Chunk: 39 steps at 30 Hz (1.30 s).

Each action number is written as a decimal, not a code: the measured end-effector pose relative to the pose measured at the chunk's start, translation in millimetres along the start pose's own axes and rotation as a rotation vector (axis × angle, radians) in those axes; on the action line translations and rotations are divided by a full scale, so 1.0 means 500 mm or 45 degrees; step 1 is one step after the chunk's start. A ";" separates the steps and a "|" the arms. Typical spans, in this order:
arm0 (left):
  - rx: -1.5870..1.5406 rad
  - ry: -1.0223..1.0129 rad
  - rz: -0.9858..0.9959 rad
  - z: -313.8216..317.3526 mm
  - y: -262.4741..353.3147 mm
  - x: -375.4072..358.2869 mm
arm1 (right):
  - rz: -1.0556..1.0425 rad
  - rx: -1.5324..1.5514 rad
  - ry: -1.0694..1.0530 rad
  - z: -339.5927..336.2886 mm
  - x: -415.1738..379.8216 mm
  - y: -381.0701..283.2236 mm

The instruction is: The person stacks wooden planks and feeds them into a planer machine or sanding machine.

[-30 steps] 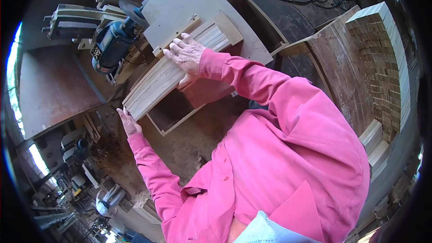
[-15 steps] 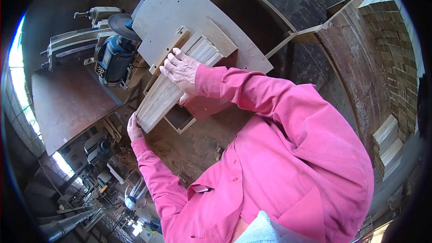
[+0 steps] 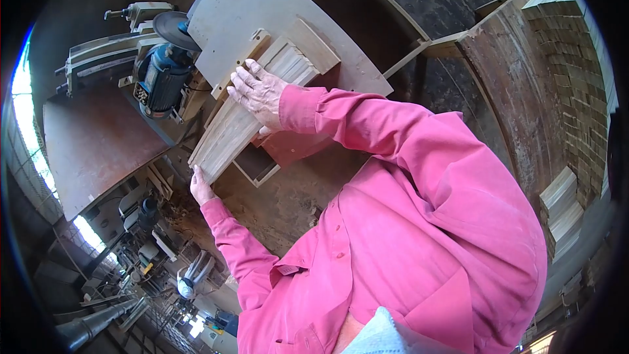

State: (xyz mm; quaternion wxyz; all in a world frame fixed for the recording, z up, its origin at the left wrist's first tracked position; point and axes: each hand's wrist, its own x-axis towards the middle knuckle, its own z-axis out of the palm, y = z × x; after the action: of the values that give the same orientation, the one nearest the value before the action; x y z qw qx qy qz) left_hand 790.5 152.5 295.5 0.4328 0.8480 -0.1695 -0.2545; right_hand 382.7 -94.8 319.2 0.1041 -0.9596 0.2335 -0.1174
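A bundle of pale wooden strips lies slantwise, its upper part on a light machine table and its lower end jutting past the edge. My right hand is laid across the bundle, with its fingers over the far side and its thumb at the near side. At the lower end my left hand grips the strips; some of its fingers are hidden. Wooden blocks lie against the bundle's upper end, and a wooden fence runs along its far side.
A round blade and a blue motor stand left of the table. Beyond them is a brown board. Stacked wood pieces line a curved wooden panel at right. Another person is in the lower left background.
The view has shifted slightly, moving the table and motor up and left in the picture. My left hand sits a little lower at the strips' end. My right hand still rests across them.
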 end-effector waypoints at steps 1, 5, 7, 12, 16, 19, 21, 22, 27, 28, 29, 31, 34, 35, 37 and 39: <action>0.074 -0.010 -0.063 -0.002 0.007 -0.007 | 0.004 -0.013 0.001 0.001 -0.001 -0.001; 0.164 -0.022 0.133 -0.001 -0.007 0.000 | 0.033 -0.027 -0.030 -0.002 -0.003 -0.002; 0.113 -0.065 0.046 -0.013 0.004 -0.009 | 0.030 -0.020 -0.016 0.000 -0.005 -0.003; 0.039 -0.104 -0.011 0.014 0.021 -0.041 | 0.020 -0.045 -0.047 -0.009 -0.007 0.012; 0.127 -0.107 -0.028 0.034 0.060 -0.082 | -0.002 -0.027 -0.011 -0.003 -0.010 0.014; 0.194 -0.071 -0.182 0.006 0.018 -0.057 | 0.007 -0.033 0.004 -0.003 -0.009 0.018; 0.089 -0.042 -0.112 0.033 0.023 -0.077 | 0.003 -0.038 -0.032 -0.003 -0.009 0.015; 0.018 -0.035 -0.109 0.039 0.025 -0.081 | 0.010 -0.036 -0.025 -0.003 -0.010 0.016; -0.196 0.017 -0.027 0.024 0.008 -0.112 | 0.008 -0.069 -0.045 0.000 -0.009 0.009; -0.169 -0.001 -0.028 0.010 -0.017 -0.099 | 0.003 -0.083 -0.044 0.000 -0.008 0.007; -0.181 -0.007 -0.025 0.013 -0.018 -0.108 | 0.008 -0.091 -0.045 0.000 -0.008 0.004; -0.087 0.075 0.030 0.021 -0.017 -0.120 | 0.020 -0.108 -0.047 0.000 -0.013 0.005; 0.030 0.129 0.123 0.020 -0.042 -0.094 | 0.013 -0.121 -0.062 -0.011 -0.010 -0.001; 0.034 0.102 0.107 0.008 -0.066 -0.077 | 0.029 -0.117 -0.063 -0.014 -0.013 -0.003; 0.061 -0.007 0.185 0.004 -0.074 -0.079 | 0.020 -0.107 -0.067 -0.025 -0.015 -0.008; 0.029 -0.087 0.156 0.005 -0.040 -0.119 | -0.048 -0.146 -0.084 -0.020 -0.011 -0.002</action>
State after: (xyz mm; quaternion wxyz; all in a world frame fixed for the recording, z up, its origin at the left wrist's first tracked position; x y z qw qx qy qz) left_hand 741.9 192.2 294.7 0.4319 0.8317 -0.2387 -0.2545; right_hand 375.5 -92.8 327.9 0.0545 -0.9715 0.2183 -0.0740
